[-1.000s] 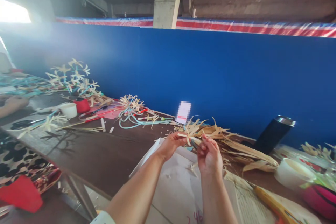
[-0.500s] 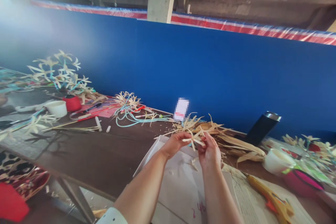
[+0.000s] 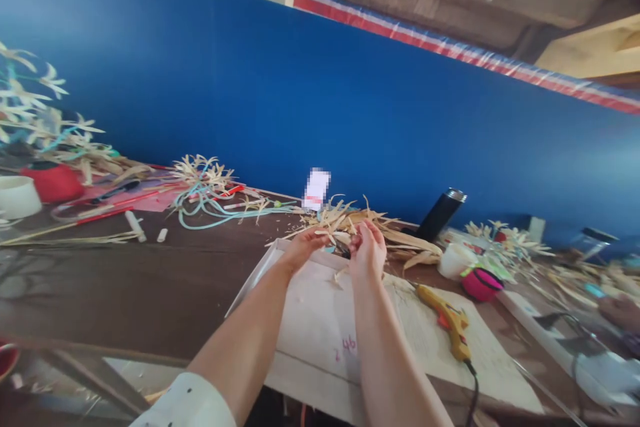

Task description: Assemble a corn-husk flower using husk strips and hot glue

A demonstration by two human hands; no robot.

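Since the earlier frame the view has swung to the right, so the yellow glue gun [image 3: 457,323] now shows whole, and the husk flower [image 3: 342,238], spread open then, now shows its petals less plainly. It is over the far end of the white box [image 3: 317,310], just in front of the heap of dry husk [image 3: 387,220] on the table [image 3: 190,287]. The left hand [image 3: 303,247] has a narrow grip, thumb and fingers pinching 1 pale petal. The right hand [image 3: 369,250] is curled close to the flower's other side; its tips are small and blurred, so I cannot tell whether that grip is closed on a petal.

To handle it well, I'd judge, keep the left pinch light and near the flower's middle, since dry husk likely splits when tugged at the ends. Work 1 petal at a time, clear of the heap, where petals could snag. Mind the right forearm [image 3: 393,340]: the gun's nozzle lies near it and could be hot.
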